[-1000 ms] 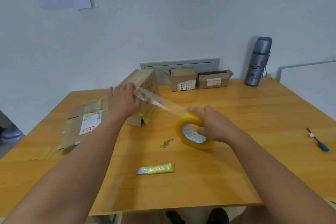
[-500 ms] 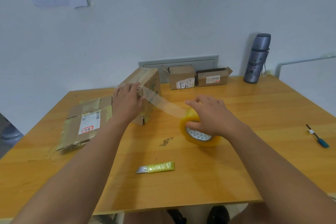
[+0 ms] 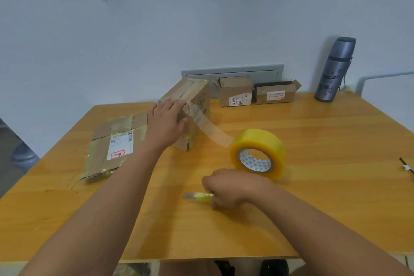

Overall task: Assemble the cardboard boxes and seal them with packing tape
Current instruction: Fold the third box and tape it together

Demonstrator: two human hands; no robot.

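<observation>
Your left hand [image 3: 167, 122] presses on the near end of the tilted cardboard box [image 3: 191, 105], fingers laid over the top edge and thumb against the box's side, pinning the end of the clear tape strip [image 3: 210, 129] there. Your right hand [image 3: 233, 188] is curled around the yellow-green box cutter [image 3: 198, 197] on the table [image 3: 313, 186], near the middle; the cutter's metal tip pokes out to the left of your fist.

That strip runs taut from the box down to the right, where it joins the yellow tape roll [image 3: 258, 153], which stands on its edge on the table, just beyond your right hand and apart from it.

Left of the box, a flattened cardboard box [image 3: 116, 145] with a shipping label lies flat on the table. At the far edge, against the wall, two small open boxes [image 3: 257, 94] sit side by side, and a grey flask [image 3: 335, 69] stands upright at the far right. A small dark tool [image 3: 406, 167] lies at the right edge.
</observation>
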